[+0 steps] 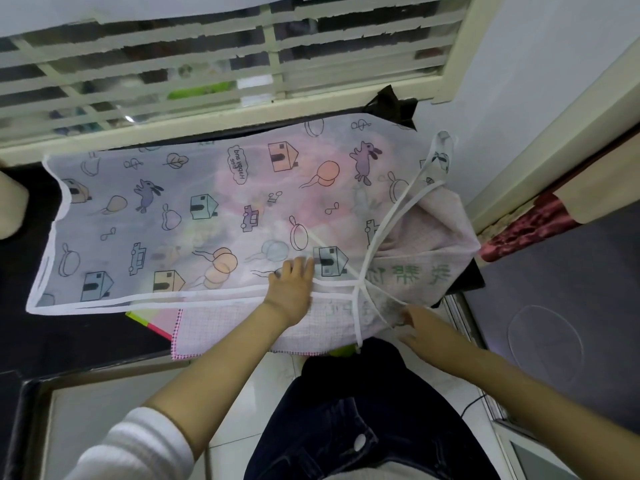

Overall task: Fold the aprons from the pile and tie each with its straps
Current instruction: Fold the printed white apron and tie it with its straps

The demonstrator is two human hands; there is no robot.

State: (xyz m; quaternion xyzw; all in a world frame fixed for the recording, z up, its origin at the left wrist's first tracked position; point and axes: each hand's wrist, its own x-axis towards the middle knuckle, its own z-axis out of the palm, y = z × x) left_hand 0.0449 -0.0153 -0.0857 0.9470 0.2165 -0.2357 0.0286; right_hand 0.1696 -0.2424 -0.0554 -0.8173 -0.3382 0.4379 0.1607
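- One white sleeve (138,445) is pushed up the left forearm.
- One dark counter (69,341) runs below a barred window (207,64).
- One see-through printed apron (156,220), with houses, rabbits and balloons, lies spread flat across the counter and over the pile.
- From under its near hem show a pink-checked apron (242,329) and a green-and-pink edge (145,318). The rest of the pile is only a blur through the cloth.
- The left hand (292,289) lies palm down on the printed apron at the hem, its grip slack, fingers straight and holding nothing.
- White straps (360,289) cross just to the right of that hand: one runs up across the bunched right end, and one hangs over the counter's edge.
- The right hand (415,323) touches the cloth beside the crossing. Whether its grip has closed on a strap cannot be told.
- One black cloth (391,105) sits at the window corner.
- One red patterned fabric (526,230) lies far right.
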